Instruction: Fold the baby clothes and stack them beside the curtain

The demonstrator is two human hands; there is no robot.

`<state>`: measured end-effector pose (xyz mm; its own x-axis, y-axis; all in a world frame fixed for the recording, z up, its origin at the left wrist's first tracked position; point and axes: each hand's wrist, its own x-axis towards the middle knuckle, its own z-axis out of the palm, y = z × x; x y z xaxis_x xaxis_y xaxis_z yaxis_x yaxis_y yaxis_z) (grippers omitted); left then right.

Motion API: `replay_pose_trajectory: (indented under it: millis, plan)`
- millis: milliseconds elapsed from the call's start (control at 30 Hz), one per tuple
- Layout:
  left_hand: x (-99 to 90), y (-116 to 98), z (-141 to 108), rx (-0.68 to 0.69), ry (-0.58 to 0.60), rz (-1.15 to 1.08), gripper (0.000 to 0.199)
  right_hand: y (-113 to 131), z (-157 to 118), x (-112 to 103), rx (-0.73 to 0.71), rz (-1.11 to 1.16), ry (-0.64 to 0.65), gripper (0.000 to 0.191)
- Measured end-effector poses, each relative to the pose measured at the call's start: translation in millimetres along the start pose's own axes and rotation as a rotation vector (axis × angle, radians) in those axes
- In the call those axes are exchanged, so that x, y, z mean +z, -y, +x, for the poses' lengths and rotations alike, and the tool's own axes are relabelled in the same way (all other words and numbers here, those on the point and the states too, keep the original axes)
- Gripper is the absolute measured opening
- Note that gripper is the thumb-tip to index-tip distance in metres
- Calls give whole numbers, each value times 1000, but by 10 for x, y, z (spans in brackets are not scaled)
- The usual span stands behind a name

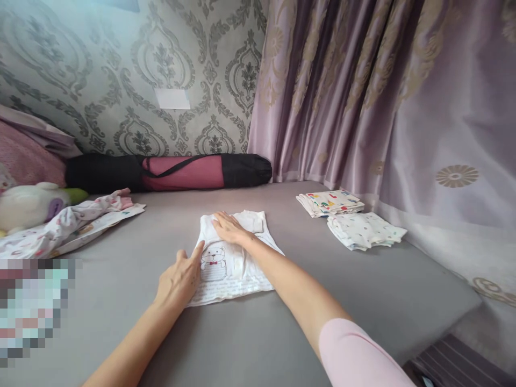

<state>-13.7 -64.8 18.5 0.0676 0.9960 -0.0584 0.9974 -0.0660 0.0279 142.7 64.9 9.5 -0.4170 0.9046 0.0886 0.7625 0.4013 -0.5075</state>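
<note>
Shirt (242,269) with the bear print is lying flat on the grey bed (342,301) right in front of you; your right hand (229,228) is spread palm-down across its top part; your left hand (180,277) is on the left edge, fingers loosely apart, not pinching anything I can see; two folded cloth stacks (331,203) sit off to the right, pretty close together.
</note>
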Motion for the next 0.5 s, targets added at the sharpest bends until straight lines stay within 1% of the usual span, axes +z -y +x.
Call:
replay_pose_trajectory:
  millis: [33,100,167,200,233,267,333,433,500]
  plan:
    - [11,4,5,6,-25,11,55,-68,-77,-53,18,-43,0,57]
    - [40,13,23,55,-130,41,52,-223,-207,-160,59,-136,-16,59]
    - [97,20,57,175,-266,54,48,-385,-292,-245,113,-214,-75,59]
    - [142,22,80,247,-318,49,46,-461,-316,-270,144,-244,-100,60]
    - [200,25,106,313,-345,37,45,-528,-331,-281,173,-264,-110,60]
    - [266,27,133,365,-343,22,46,-586,-338,-279,200,-274,-103,61]
    - [402,32,179,414,-278,2,50,-667,-336,-244,234,-277,-59,64]
    - [524,33,204,378,-161,-5,55,-708,-319,-183,241,-266,-32,65]
    - [515,23,190,351,-126,-7,56,-705,-310,-189,242,-250,-34,64]
